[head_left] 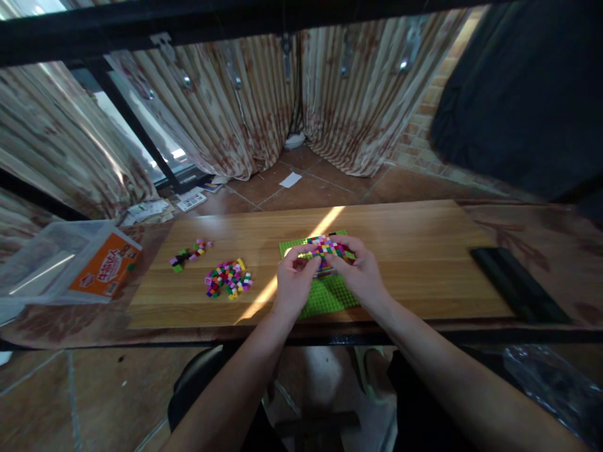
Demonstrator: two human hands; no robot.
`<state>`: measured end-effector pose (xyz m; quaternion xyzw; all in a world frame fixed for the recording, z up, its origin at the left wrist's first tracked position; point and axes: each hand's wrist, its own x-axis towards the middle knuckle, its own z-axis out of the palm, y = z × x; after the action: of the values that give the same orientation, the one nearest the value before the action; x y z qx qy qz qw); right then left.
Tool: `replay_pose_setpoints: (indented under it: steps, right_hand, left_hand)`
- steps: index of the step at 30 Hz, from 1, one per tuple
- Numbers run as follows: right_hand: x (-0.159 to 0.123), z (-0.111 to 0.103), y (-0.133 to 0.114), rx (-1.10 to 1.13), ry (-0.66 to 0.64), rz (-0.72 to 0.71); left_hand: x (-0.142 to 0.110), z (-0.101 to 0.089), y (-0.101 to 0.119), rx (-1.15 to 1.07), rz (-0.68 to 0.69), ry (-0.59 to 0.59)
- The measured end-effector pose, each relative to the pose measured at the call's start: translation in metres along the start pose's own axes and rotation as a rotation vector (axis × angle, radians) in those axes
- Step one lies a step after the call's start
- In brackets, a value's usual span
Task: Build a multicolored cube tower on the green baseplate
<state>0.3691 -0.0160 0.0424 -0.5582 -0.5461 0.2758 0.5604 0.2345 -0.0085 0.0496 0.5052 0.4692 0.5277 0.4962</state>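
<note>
Over the lime-green studded plastic baseplate (330, 295), the left hand (294, 285) and right hand (363, 270) pinch a multicoloured block of small plastic cubes (325, 246) between thumbs and fingers; the step looks like pressing cubes together, the next move calling for even pressure. Well left of the baseplate, a clear plastic bin (89, 242) bears an orange label (108, 267) (Chinese characters, too small to read surely).

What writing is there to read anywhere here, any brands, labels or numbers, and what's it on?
"达人" (apparently): the last large white characters on the orange label of the clear plastic bin; those before them are too blurred to be sure.
Smaller marks on that label: too blurred to read.
Printed sheet near the window: print too small to read.
</note>
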Motion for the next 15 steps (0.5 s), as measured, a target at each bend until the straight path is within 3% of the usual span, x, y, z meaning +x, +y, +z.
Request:
replay_pose_setpoints:
  steps: [3,5,6,11,15]
  right_hand:
    - [0.001,-0.004,-0.002,0.154,0.031,0.125]
    - [0.002,-0.007,-0.004,0.204,0.066,0.184]
    - [0.003,-0.008,-0.005,0.212,0.083,0.202]
    - [0.005,-0.015,-0.006,0.207,0.110,0.216]
    - [0.004,-0.016,-0.007,0.182,0.105,0.211]
  left_hand:
    - [0.009,-0.018,0.001,0.103,0.034,0.046]
    - [0.021,-0.040,0.004,0.234,0.094,0.135]
    - [0.028,-0.054,0.006,0.329,0.111,0.125]
    - [0.050,-0.126,0.019,0.889,0.126,0.107]
    - [0.048,-0.157,0.020,1.139,0.058,0.123]
